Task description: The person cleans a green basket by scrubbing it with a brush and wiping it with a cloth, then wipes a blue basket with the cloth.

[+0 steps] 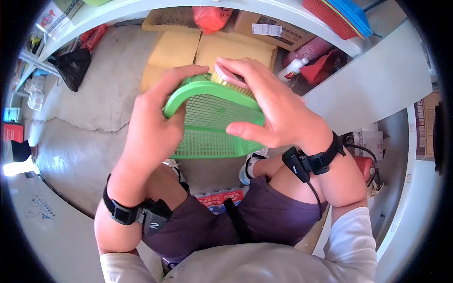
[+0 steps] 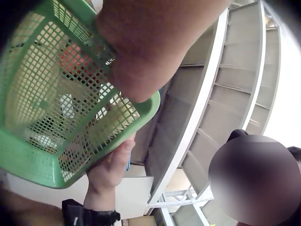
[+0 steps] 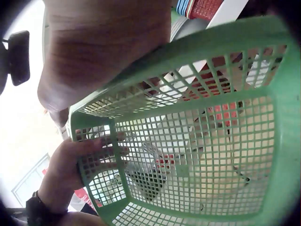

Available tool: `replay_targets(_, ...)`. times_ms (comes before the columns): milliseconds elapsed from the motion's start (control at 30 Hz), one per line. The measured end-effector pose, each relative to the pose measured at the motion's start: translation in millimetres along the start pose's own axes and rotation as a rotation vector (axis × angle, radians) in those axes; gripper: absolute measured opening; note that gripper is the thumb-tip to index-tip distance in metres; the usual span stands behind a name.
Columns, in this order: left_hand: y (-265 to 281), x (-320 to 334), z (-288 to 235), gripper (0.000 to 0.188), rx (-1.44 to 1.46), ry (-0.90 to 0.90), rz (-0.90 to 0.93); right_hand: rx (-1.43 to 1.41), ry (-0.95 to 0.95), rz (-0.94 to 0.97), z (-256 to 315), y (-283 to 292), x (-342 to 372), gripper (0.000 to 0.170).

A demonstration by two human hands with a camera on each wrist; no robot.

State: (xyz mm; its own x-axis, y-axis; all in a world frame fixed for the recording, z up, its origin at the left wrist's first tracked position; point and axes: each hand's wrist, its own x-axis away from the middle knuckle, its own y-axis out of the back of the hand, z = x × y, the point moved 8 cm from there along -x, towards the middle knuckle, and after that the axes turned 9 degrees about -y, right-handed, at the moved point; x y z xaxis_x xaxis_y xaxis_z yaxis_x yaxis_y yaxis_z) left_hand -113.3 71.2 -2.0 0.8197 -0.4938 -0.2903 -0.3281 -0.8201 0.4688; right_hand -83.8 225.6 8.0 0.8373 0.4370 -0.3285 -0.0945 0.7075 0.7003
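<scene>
In the head view a green mesh plastic basket point(image 1: 207, 88) is held up tilted over the knees, its open side toward me. My left hand point(image 1: 155, 120) grips its left end, thumb over the rim and fingers round the outside. At the far right edge my right hand point(image 1: 278, 106) holds a scrub brush point(image 1: 230, 77) with a pink back and yellow bristles, the bristles against the basket's outer side. The right thumb points in across the basket's opening. Both wrist views show the basket's mesh close up; the brush is hidden there.
Ahead on the floor lie flattened yellow cardboard point(image 1: 172, 49), a red bag point(image 1: 210, 18) and a box point(image 1: 264, 30). A white bottle point(image 1: 292, 69) lies at the right, near a pale panel point(image 1: 373, 85). Stacked red and blue baskets point(image 1: 337, 19) sit on the white shelf above. A black bag point(image 1: 73, 66) hangs at left.
</scene>
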Motion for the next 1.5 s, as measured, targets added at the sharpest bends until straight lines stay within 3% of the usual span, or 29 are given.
replay_targets(100,2.3,-1.9,-8.3,0.053,-0.035,-0.039,0.007,-0.020,-0.019,0.012,-5.3,6.6,-1.1,0.076)
replay_targets(200,16.6,0.0,-9.5,0.061,-0.073,-0.193,-0.150,0.013,-0.046,0.029,-20.6,13.3,5.8,0.077)
replay_targets(400,54.9,20.6,-15.8,0.045,-0.315,-0.393,-0.290,0.089,-0.134,0.038,-42.0,33.3,22.8,0.085)
replay_targets(567,67.8,36.6,-13.8,0.046,-0.224,-0.497,-0.285,0.054,-0.145,-0.045,-54.4,48.8,40.5,0.099)
replay_targets(667,74.0,40.8,-10.6,0.045,-0.116,-0.515,-0.332,-0.104,-0.197,-0.144,-57.0,55.8,44.3,0.090)
replay_targets(767,80.5,38.0,5.2,0.044,-0.084,-0.337,-0.384,-0.226,-0.153,-0.251,-55.5,59.9,42.6,0.085)
replay_targets(833,82.0,31.7,14.2,0.041,-0.026,-0.194,-0.422,-0.319,-0.245,-0.356,-60.2,63.7,40.4,0.078)
replay_targets(867,77.2,27.0,24.5,0.039,-0.075,-0.033,-0.364,-0.370,-0.292,-0.408,-61.6,64.2,38.8,0.074)
replay_targets(933,69.5,30.2,50.7,0.037,-0.174,0.294,-0.255,-0.208,-0.252,-0.443,-44.9,67.9,31.3,0.061)
replay_targets(967,74.8,34.4,64.1,0.033,-0.137,0.330,-0.274,-0.184,-0.254,-0.429,-42.2,66.8,28.3,0.058)
replay_targets(1067,81.3,32.3,50.6,0.034,-0.134,0.230,-0.362,-0.073,-0.171,-0.421,-24.7,64.9,22.0,0.053)
replay_targets(1100,81.1,31.9,36.0,0.039,-0.279,0.173,-0.326,-0.027,-0.133,-0.422,-18.3,64.1,21.8,0.052)
replay_targets(1200,72.9,35.7,27.2,0.054,-0.420,0.229,-0.290,0.270,0.010,-0.362,-3.8,59.2,20.3,0.052)
replay_targets(1300,29.2,28.1,13.8,0.068,-0.687,-0.186,0.120,0.415,0.139,-0.295,17.0,41.4,18.0,0.038)
replay_targets(1367,9.8,25.7,6.0,0.071,-0.657,-0.154,0.152,0.429,0.252,-0.307,34.4,24.8,13.8,0.026)
replay_targets(1467,-1.7,17.5,-1.4,0.066,-0.659,-0.092,0.142,0.227,0.300,-0.298,46.1,11.1,5.5,0.024)
replay_targets(1500,-0.3,15.3,-0.2,0.065,-0.659,-0.099,0.127,0.191,0.394,-0.289,48.1,10.2,4.9,0.035)
